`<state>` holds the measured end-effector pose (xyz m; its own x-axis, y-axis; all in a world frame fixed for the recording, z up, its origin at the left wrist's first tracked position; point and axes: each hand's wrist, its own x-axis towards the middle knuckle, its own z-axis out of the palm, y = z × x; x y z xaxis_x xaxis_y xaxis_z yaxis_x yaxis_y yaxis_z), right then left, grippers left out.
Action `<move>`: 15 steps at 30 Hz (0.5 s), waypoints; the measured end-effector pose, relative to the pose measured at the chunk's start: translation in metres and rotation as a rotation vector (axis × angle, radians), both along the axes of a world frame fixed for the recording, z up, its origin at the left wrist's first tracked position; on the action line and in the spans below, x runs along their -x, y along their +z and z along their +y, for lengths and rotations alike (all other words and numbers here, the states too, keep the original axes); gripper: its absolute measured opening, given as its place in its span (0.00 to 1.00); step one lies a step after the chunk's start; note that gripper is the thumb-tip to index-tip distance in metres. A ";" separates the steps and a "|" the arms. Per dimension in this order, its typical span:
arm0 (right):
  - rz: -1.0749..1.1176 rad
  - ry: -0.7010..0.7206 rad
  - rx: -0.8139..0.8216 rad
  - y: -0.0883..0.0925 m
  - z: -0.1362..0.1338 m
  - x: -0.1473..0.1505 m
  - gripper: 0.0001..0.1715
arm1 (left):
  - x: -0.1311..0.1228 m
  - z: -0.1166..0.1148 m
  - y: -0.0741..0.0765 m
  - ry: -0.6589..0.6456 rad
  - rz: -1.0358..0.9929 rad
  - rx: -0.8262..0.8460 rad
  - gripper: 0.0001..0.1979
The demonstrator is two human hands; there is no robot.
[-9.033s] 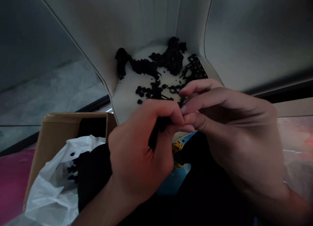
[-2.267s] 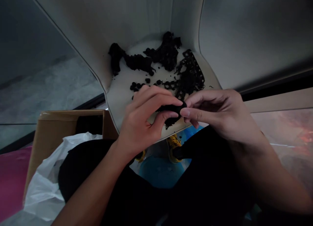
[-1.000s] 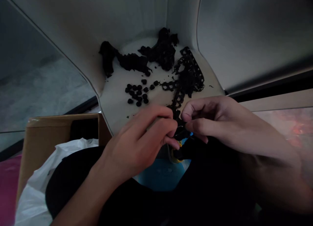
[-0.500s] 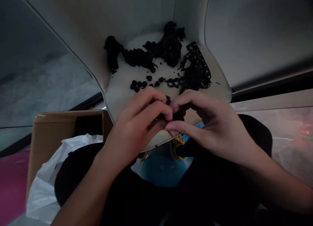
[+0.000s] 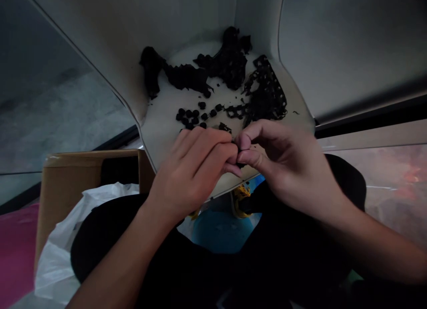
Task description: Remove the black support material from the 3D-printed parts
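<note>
My left hand [image 5: 191, 173] and my right hand [image 5: 280, 164] meet fingertip to fingertip over the front edge of a white chair seat [image 5: 163, 122]. Both are closed in a pinch on a small black piece that is almost wholly hidden between the fingers. Just beyond the fingers lie several small black round pieces [image 5: 191, 116]. Farther back on the seat lie a black perforated strip [image 5: 268, 95] and dark crumpled heaps of the same material [image 5: 223, 66].
A cardboard box [image 5: 66, 175] stands at the left with a white plastic bag [image 5: 63, 246] in it. My dark-clothed knees fill the foreground, with a blue round thing [image 5: 216, 231] on the floor between them. A pink surface [image 5: 15, 251] lies far left.
The hands have stayed together over the seat's front edge, shifting slightly. The fingers have closed tighter, so the black piece seen between them earlier is now nearly hidden.
</note>
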<state>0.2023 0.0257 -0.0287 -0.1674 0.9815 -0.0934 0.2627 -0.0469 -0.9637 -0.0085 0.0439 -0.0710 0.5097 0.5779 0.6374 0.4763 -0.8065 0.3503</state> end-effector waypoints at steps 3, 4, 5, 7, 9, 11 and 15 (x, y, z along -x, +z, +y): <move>-0.109 -0.040 -0.092 -0.001 -0.002 0.002 0.12 | -0.005 -0.003 -0.001 0.069 -0.025 -0.062 0.01; -0.131 -0.048 -0.106 -0.001 -0.002 0.003 0.11 | -0.007 -0.003 -0.001 0.092 -0.034 -0.083 0.01; -0.141 -0.057 -0.116 -0.001 -0.002 0.003 0.11 | -0.008 -0.004 -0.001 0.111 -0.026 -0.095 0.01; -0.139 -0.078 -0.135 -0.002 -0.002 0.004 0.11 | -0.011 -0.004 0.001 0.127 0.009 -0.109 0.02; -0.123 -0.100 -0.147 -0.003 -0.001 0.004 0.12 | -0.014 -0.003 0.001 0.115 0.022 -0.128 0.03; -0.107 -0.120 -0.138 -0.003 -0.001 0.004 0.12 | -0.016 -0.001 0.000 0.101 0.011 -0.147 0.04; -0.048 -0.226 -0.168 -0.003 0.002 0.002 0.11 | -0.019 -0.003 -0.001 0.084 -0.035 -0.146 0.02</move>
<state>0.2004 0.0276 -0.0317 0.0586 0.9957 0.0711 0.3092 0.0496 -0.9497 0.0107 0.0413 -0.0719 0.4397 0.5177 0.7339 0.5338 -0.8078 0.2500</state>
